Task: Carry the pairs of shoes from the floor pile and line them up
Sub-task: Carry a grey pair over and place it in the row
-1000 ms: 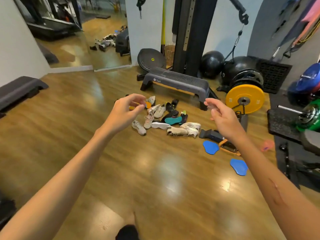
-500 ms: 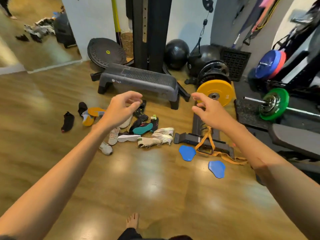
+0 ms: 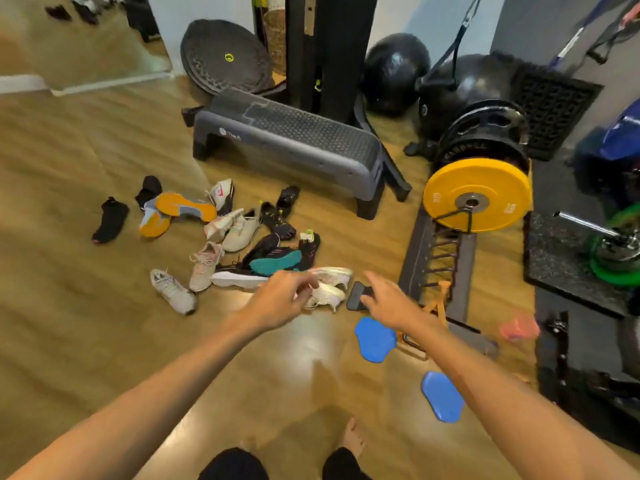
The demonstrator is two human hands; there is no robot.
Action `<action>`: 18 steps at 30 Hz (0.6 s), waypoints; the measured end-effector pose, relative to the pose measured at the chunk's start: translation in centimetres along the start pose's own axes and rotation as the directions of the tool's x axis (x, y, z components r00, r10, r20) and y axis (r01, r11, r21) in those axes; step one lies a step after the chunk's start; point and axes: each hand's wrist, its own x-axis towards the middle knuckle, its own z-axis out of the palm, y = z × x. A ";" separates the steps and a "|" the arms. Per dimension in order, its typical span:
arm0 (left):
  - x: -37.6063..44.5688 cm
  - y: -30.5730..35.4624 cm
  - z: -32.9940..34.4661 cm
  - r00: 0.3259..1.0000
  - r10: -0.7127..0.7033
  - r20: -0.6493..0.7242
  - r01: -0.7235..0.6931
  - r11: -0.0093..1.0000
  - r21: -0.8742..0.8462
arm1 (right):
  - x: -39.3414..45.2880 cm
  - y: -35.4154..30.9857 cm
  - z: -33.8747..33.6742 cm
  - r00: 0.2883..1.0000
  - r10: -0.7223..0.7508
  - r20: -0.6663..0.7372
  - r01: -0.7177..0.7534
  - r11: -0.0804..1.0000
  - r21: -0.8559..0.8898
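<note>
Wooden floor [image 3: 86, 323] is carrying the shoes [image 3: 235, 244], piled in front of the step [image 3: 294, 147]. I'm seeing my left hand [image 3: 280, 299] hovering over the white pair [image 3: 329, 285], fingers loosely curled and holding nothing, and my right hand [image 3: 391, 303] reaching beside it, fingers spread.

The floor [image 3: 86, 323] is honey-brown wood grain. Beside the grey, stipple-topped step platform [image 3: 294, 143], the shoe pile [image 3: 242, 247] mixes white, beige and black, one sole orange [image 3: 185, 206], another teal [image 3: 275, 263]. Right of the platform sit a yellow weight plate [image 3: 478, 195] and green plates [image 3: 616, 251]. Nearer lie two bright blue pads [image 3: 375, 339].
</note>
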 end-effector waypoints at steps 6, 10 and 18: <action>11.5 -8.7 15.6 0.984 0.153 0.089 -0.167 0.967 0.190 | 14.6 9.5 10.1 0.978 -0.168 0.120 0.183 0.974 -0.130; 20.4 -16.6 23.1 0.989 0.133 -0.058 -0.112 0.954 0.278 | 24.8 15.4 17.2 0.965 -0.256 0.051 0.260 0.956 -0.134; 22.7 -30.0 45.6 0.884 -0.080 0.461 -0.294 0.671 0.680 | 35.8 25.7 34.8 0.994 -0.051 0.099 0.089 0.895 -0.438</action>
